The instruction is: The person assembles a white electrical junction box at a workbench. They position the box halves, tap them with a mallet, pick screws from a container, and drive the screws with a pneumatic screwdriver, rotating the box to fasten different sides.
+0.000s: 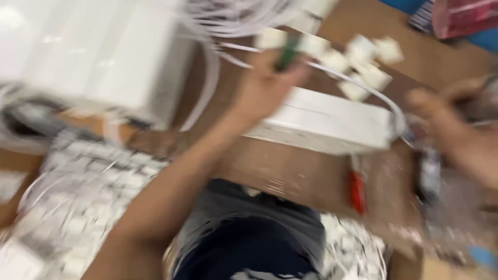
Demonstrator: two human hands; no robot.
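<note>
Reaching forward over the brown board [290, 171], your left hand [267, 85] is clenched around a dark green tool handle [287, 54], which stands tilted above the knuckles. The picture is heavily blurred, so finer detail of the grasp cannot be confirmed. The tool sits just behind a long white box [327, 122] that lies flat on the board, with your left hand at its near left end.

Your right hand [451, 124] is at the right edge of the view, beside the right end of the white box. Whether it is clenched or released cannot be told; the fingers are smeared by motion. A white cable [358, 83] runs from the area of the green tool, arcs over the box and comes down near your right hand.

Small white square pieces [363, 65] are scattered on the board behind the box. A red-handled tool [358, 192] lies on the board in front of the box, apart from both hands. A large white block [98, 52] occupies the upper left, and a heap of white scraps [83, 207] lies at the lower left.
</note>
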